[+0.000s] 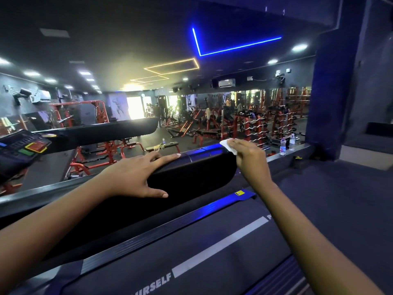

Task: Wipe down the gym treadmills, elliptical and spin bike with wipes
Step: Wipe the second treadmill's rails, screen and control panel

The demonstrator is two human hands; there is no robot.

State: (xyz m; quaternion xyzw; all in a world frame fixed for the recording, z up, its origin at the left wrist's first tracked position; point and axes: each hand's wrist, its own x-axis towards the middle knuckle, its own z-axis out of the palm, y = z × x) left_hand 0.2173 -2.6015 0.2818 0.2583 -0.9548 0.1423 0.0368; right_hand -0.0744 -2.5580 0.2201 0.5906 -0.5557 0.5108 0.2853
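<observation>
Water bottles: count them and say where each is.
3. Two stand on the ledge right of the right hand: a nearer bottle, a farther bottle. A third bottle, tiny, shows beyond the left hand. More may hide among the equipment.

My left hand point(136, 173) lies flat on the top edge of the black rounded plastic treadmill hood point(191, 177). To its right, my right hand point(248, 156) presses a white crumpled wipe point(227, 145) on the hood's right end. The dark lettered running belt point(191, 252) lies before the hood. Two clear plastic water bottles point(282, 146) stand on the grey ledge point(302, 150) behind it, to the right.
</observation>
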